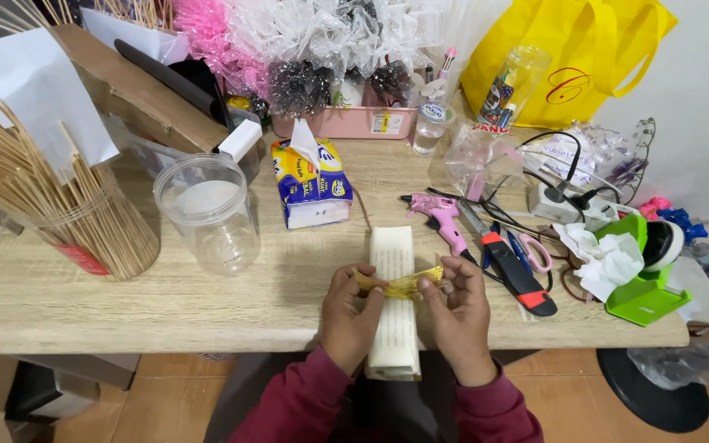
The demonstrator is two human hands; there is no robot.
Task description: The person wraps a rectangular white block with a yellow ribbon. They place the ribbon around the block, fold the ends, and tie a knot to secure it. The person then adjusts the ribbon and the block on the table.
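Note:
Both hands hold a short strip of shiny gold ribbon (401, 284) stretched between them. My left hand (351, 308) pinches its left end; my right hand (456, 305) pinches its right end. They hover over a long cream foam pad (393, 246) lying across the wooden table's (166, 308) front edge. Red sleeves cover both wrists.
Left: a jar of bamboo skewers (59, 205) and an empty clear plastic jar (209, 215). Behind: a blue-yellow tissue pack (312, 182). Right: a pink glue gun (443, 216), box cutter (512, 267), scissors (527, 246), green tape dispenser (648, 279), power strip (564, 205), yellow bag (568, 49).

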